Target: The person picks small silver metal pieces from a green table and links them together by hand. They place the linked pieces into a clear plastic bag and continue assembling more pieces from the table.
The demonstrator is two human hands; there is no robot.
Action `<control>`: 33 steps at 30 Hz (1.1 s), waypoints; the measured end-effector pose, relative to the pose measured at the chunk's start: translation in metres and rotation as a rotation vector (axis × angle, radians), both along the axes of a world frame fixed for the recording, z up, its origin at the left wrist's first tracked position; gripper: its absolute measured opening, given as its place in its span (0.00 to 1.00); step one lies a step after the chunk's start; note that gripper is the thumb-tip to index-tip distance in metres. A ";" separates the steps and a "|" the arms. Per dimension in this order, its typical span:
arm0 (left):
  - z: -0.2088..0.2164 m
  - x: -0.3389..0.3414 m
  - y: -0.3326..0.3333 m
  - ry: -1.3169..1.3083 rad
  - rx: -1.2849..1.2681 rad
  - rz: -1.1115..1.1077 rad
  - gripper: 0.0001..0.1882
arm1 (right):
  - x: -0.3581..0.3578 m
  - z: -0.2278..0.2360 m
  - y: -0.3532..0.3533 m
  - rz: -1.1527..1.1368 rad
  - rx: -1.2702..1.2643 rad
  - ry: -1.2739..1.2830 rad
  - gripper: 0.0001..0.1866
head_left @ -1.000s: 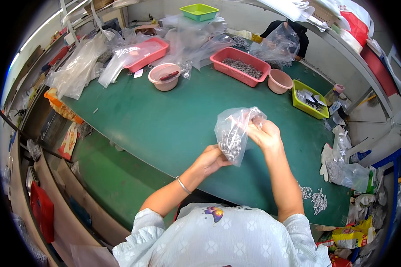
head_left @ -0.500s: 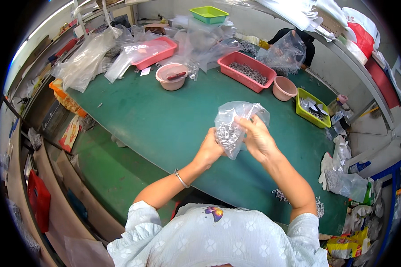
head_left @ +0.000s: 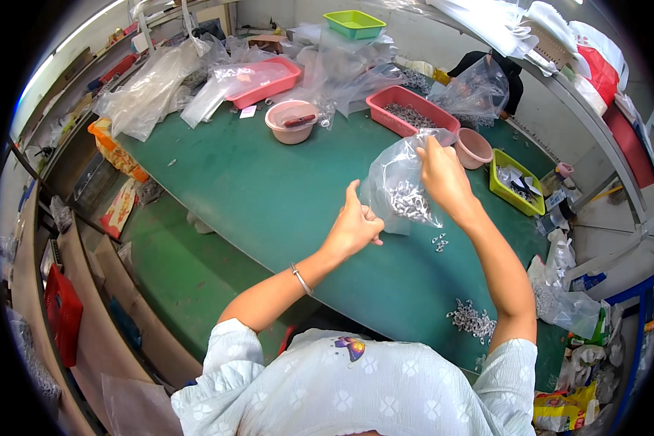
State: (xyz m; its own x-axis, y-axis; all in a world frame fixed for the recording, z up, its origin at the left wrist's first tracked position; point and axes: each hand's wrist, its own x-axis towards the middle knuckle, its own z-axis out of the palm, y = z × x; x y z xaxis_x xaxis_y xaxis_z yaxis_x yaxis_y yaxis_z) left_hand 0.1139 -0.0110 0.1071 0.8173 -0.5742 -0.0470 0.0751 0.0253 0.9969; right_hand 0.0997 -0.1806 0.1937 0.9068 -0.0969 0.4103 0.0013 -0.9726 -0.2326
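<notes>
One-handed now in the head view, holding the clear plastic bag (head_left: 385, 171) up by its top right part, with the right hand (head_left: 445, 178) closed on the film. Keeping the left hand (head_left: 354, 229) just beside the bag's left edge, thumb raised and fingers half curled, around nothing visible; not showing for certain any contact with the film. No longer spreading the right fingers or supporting the bag from the left as a moment ago, so hanging the load from the right grip alone and freeing the left. Letting the small metal pieces (head_left: 410, 203) pool low in the bag, above the green table (head_left: 291, 203). Showing a few loose pieces (head_left: 440, 242) on the green table just below the bag, possibly dropped, possibly only hidden earlier. Leaving a larger heap (head_left: 471, 320) lying left of the right forearm, nearer the body. Facing, beyond the bag, a pink tray (head_left: 387, 120) of similar pieces, a pink bowl (head_left: 474, 154) beside it, and a yellow-green tray (head_left: 512, 195) farther right.
</notes>
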 end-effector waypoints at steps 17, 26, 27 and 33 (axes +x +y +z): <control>0.017 0.010 -0.003 -0.277 0.030 0.131 0.43 | 0.022 0.063 0.024 0.023 -0.231 0.000 0.09; 0.010 0.015 -0.003 -0.379 0.032 0.194 0.44 | 0.041 0.068 0.017 0.022 0.010 0.065 0.14; 0.011 0.016 -0.004 -0.400 0.016 0.193 0.43 | 0.045 0.061 0.013 0.055 -0.011 0.066 0.13; 0.013 0.019 0.000 -0.439 0.077 0.222 0.44 | 0.033 0.083 0.021 0.153 0.168 0.089 0.12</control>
State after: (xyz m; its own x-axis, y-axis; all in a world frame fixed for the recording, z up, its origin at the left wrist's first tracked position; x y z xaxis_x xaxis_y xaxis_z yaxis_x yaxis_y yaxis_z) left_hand 0.1324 -0.0109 0.1202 0.8716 -0.3922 0.2941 -0.3514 -0.0817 0.9327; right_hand 0.1326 -0.1591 0.2764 0.9479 -0.0160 0.3182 0.1178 -0.9103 -0.3968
